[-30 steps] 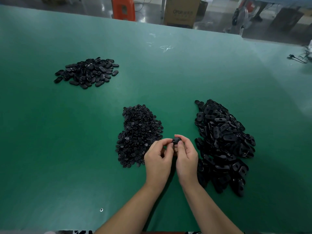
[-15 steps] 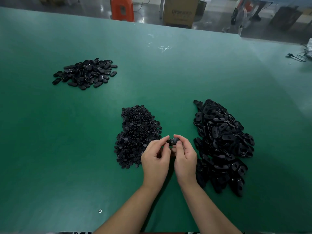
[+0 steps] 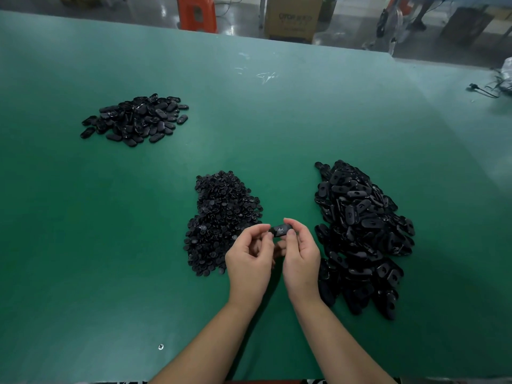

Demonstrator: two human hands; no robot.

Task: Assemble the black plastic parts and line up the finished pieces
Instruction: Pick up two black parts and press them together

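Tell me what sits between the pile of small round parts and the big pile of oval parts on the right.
In the head view, both hands meet there: left hand and right hand pinch one black part above bare green table.

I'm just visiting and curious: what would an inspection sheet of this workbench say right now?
Surface: green table, some pale scuffs near the far edge.
Job's things: pile of small round parts in the middle; pile of oval housings at right; smaller pile of oval pieces far left; one black piece held above the table.
Clutter: one small screw near the front edge.
Hands: left hand and right hand both pinch the black piece in their fingers.
Cables: black cable at far right.
Surroundings: orange stool, cardboard box on the floor beyond.
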